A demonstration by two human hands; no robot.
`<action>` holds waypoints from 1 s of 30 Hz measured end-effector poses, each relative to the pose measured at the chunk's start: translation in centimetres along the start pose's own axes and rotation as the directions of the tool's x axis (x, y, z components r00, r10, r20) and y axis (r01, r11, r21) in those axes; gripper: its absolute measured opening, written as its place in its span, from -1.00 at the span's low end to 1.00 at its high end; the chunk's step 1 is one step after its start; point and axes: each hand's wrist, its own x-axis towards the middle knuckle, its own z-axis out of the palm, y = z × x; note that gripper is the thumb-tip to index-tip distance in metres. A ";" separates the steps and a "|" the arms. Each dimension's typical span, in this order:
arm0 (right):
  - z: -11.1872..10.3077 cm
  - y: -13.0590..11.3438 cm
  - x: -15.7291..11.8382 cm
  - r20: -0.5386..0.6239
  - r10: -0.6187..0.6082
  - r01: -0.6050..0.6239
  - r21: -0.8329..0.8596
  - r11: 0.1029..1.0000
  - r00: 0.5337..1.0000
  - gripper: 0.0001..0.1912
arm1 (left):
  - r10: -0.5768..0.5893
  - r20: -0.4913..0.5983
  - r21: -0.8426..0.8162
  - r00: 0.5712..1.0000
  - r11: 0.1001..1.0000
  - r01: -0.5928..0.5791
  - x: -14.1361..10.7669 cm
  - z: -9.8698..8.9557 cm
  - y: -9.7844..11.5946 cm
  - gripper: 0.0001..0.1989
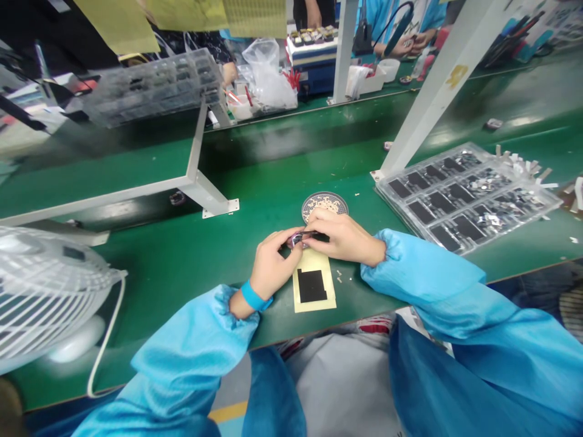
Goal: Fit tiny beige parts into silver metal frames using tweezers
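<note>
The surface (264,209) before me is green and a little shiny. Close to my edge lies a yellow sheet (319,262), with small pale scraps (339,277) just to its right. Beyond it sits a round dish (342,205). A clear divided tray (512,224) rests to my right, a white fan (50,297) to my left.

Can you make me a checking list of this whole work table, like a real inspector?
Surface: green table, with things spread over it.
Job's things: small shiny object between the hands, too small to name; black piece on a yellow sheet; round dish of pale bits.
Clutter: loose bits right of the yellow sheet; white strips by the clear tray.
Hands: left hand and right hand both hold the small shiny object.
Cables: white cable curving beside the white fan.
Surroundings: another person's hand across the table.
</note>
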 end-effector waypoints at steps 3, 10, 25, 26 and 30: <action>-0.5 0.8 0.2 0.019 0.030 -0.031 0.079 0.996 0.999 -0.83 | -0.034 0.011 -0.022 0.999 0.999 0.035 0.2 0.0 -0.2 -0.72; -4.2 4.6 -0.1 -0.090 0.337 -0.349 -0.216 0.912 0.937 -0.83 | -0.114 -0.039 -0.028 0.993 0.993 0.112 1.3 -0.7 -2.1 -0.68; -4.7 1.6 0.4 -0.321 0.244 -0.253 0.016 0.967 0.915 -0.85 | -0.017 -0.115 0.517 0.993 0.853 0.074 19.5 0.5 -2.3 -0.50; -4.9 1.2 0.4 -0.344 0.226 -0.234 0.019 0.972 0.911 -0.82 | 0.038 -0.059 0.503 0.998 0.864 -0.004 20.3 2.0 -1.2 -0.58; -5.0 0.2 0.2 -0.386 0.237 -0.250 0.016 0.968 0.892 -0.77 | 0.130 0.175 0.406 0.976 0.894 -0.192 24.6 9.3 3.2 -0.78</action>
